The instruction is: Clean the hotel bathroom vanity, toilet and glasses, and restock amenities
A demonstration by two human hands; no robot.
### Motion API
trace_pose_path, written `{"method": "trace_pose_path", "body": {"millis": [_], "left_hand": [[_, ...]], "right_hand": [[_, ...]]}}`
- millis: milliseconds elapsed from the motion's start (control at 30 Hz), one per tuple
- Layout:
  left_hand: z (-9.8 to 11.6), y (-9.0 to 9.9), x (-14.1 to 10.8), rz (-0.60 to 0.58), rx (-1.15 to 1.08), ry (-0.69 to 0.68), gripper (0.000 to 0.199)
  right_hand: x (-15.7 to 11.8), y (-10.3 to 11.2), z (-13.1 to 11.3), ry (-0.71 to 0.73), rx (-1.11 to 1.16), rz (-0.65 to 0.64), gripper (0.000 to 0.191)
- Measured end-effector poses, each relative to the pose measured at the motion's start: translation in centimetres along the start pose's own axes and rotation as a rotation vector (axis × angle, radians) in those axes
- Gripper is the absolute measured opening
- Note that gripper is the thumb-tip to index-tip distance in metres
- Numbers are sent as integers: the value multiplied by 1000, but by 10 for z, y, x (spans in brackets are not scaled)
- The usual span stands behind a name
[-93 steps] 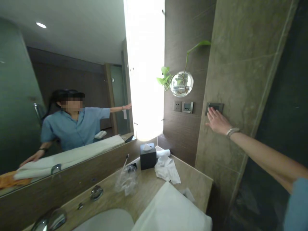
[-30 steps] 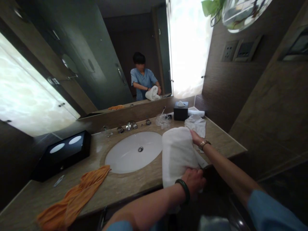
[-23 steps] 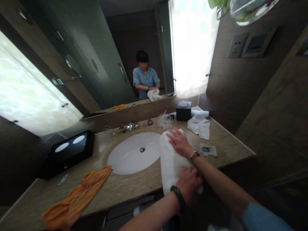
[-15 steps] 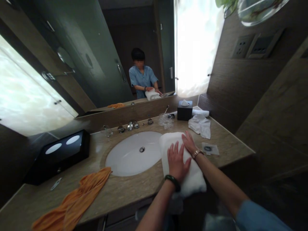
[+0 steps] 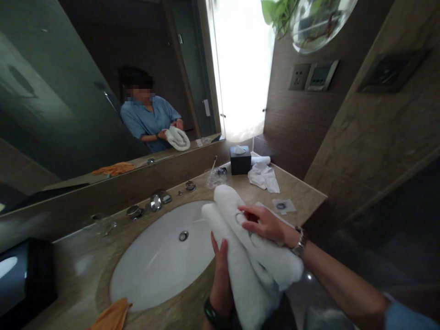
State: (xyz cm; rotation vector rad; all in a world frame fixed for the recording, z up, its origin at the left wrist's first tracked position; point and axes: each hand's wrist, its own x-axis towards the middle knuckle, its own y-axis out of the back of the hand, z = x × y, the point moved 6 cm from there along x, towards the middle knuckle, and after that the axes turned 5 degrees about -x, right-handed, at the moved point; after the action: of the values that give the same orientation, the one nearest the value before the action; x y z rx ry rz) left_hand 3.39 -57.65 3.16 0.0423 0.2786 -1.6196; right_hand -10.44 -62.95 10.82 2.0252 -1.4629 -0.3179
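A thick white towel (image 5: 237,256) is doubled over into two rounded folds at the right of the sink, tilted and raised off the counter. My left hand (image 5: 221,275), with a dark bangle on its wrist, holds the towel's left side from below; part of its fingers is hidden behind the cloth. From the right, my right hand (image 5: 264,223), wearing a metal-band watch, grips the upper fold, thumb and fingers at its inner edge. The mirror shows both hands around the towel.
The white oval sink (image 5: 154,270) with its chrome faucet (image 5: 156,201) lies left. Behind are clear plastic-wrapped items (image 5: 213,178), a black tissue box (image 5: 240,160), a crumpled white cloth (image 5: 263,177) and a small clear packet (image 5: 283,206). An orange cloth (image 5: 112,315) lies front left.
The towel lay flat under both palms; now it is lifted and folded over, with my left hand beneath and my right on the fold. The view has turned right.
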Motion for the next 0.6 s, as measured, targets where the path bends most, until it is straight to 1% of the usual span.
{"method": "trace_pose_path", "body": {"millis": [33, 67, 100, 133, 167, 200, 233, 267, 300, 333, 367, 400, 433, 467, 500, 533, 567, 600], "left_hand": [[-21, 5, -15, -36, -178, 110, 73], [-42, 13, -30, -39, -310, 213, 74], [-60, 24, -43, -2, -374, 295, 73], [-72, 40, -50, 67, -351, 335, 73], [-76, 58, -50, 155, -265, 324, 72], [-71, 78, -43, 240, -129, 273, 72], [-57, 95, -29, 321, 33, 165, 74], [-36, 108, -8, 371, 187, 17, 78], [-16, 114, 17, 379, 317, -113, 81], [1, 115, 43, 341, 401, -195, 80], [8, 113, 69, 265, 459, -176, 75], [10, 109, 91, 187, 503, -129, 67], [9, 106, 105, 123, 522, -79, 61], [5, 105, 112, 75, 532, -32, 56], [0, 105, 111, 49, 542, -10, 54], [-6, 107, 103, 43, 549, -11, 55], [-13, 111, 90, 50, 565, -9, 57], [-22, 117, 74, 75, 584, 7, 61]], "right_hand": [[2, -15, -17, 93, -168, -70, 45], [1, -33, -28, 167, -328, -138, 39], [-1, -54, -35, 220, -467, -191, 34], [-5, -73, -39, 253, -576, -226, 33], [-11, -90, -41, 276, -648, -240, 34], [-17, -102, -42, 287, -686, -232, 33], [-25, -110, -43, 291, -698, -211, 32], [-34, -114, -42, 290, -689, -181, 30], [-47, -114, -40, 288, -661, -149, 29], [-62, -111, -36, 271, -623, -101, 31], [-81, -105, -30, 232, -582, -35, 35], [-101, -96, -21, 171, -541, 53, 41], [-124, -87, -8, 77, -503, 163, 50], [-147, -76, 6, -53, -464, 295, 62], [-169, -66, 22, -205, -407, 428, 72], [-186, -58, 37, -355, -316, 538, 78], [-196, -52, 49, -476, -192, 610, 79], [-196, -48, 58, -552, -56, 641, 77]]}}
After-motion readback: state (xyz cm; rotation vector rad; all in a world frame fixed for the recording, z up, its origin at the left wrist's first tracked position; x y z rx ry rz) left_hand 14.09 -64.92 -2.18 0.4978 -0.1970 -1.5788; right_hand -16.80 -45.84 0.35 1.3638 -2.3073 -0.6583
